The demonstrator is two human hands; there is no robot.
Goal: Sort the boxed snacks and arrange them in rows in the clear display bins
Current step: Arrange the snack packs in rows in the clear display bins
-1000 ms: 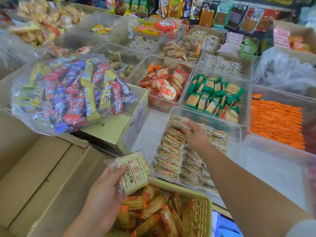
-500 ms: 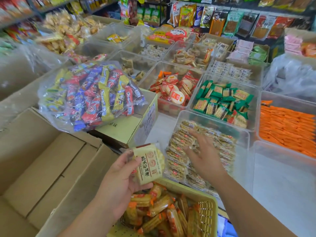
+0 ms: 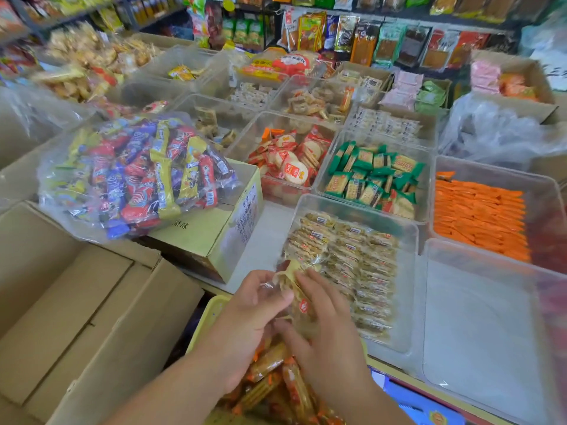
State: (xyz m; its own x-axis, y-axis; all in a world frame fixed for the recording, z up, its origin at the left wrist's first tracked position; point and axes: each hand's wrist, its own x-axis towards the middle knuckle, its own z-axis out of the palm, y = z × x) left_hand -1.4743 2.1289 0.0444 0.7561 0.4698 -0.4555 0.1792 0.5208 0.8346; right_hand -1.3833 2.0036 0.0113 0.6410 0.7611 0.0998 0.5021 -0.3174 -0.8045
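Observation:
Both my hands meet over the near corner of a clear display bin (image 3: 408,231) that holds rows of small tan wrapped snacks (image 3: 356,256). My left hand (image 3: 248,320) and my right hand (image 3: 325,326) together hold one pale yellow wrapped snack pack (image 3: 296,289) between their fingers. Below the hands stands a yellow plastic basket (image 3: 211,311) filled with orange-ended wrapped snack sticks (image 3: 270,381).
An empty clear bin (image 3: 478,326) sits at the right, and an orange-packet bin (image 3: 478,216) lies behind it. A bag of mixed colourful bars (image 3: 138,176) rests on a yellow-green carton (image 3: 208,234). Open cardboard boxes (image 3: 76,302) fill the left. Several more filled bins lie beyond.
My right hand has drawn back from the rows in the bin to the pack. My left hand has carried the pack right and forward, and now both hands hold it.

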